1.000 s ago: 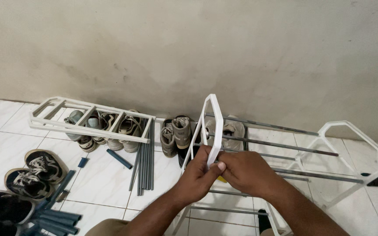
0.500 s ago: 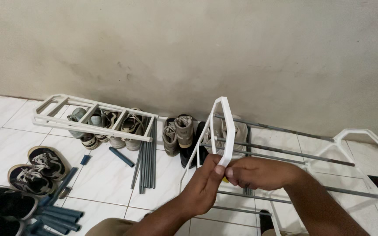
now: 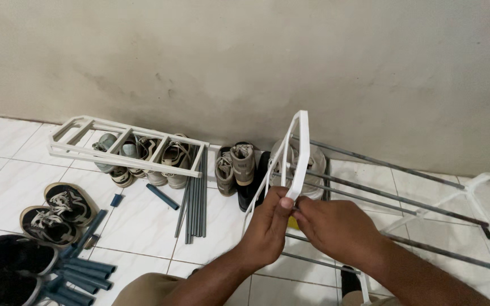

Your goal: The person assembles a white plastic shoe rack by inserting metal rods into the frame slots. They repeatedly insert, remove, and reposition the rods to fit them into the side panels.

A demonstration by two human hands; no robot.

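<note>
My left hand (image 3: 266, 226) and my right hand (image 3: 331, 226) both grip the lower corner of a white plastic rack end frame (image 3: 299, 153), which stands upright in front of me. Thin grey metal rods (image 3: 381, 195) run from this frame toward a second white end frame (image 3: 486, 187) at the right. Something small and yellow shows between my hands, too hidden to identify.
A white ladder-shaped frame (image 3: 126, 141) lies over several shoes by the wall. A bundle of grey rods (image 3: 195, 198) lies on the white tiles. Dark sneakers (image 3: 52, 212) and several short blue-grey tubes (image 3: 77, 269) sit at the left. A pair of boots (image 3: 236, 167) stands beside the wall.
The view has shifted, so the upright white frame and both hands now sit further right and lower. Both hands have stayed on the frame's lower corner.
</note>
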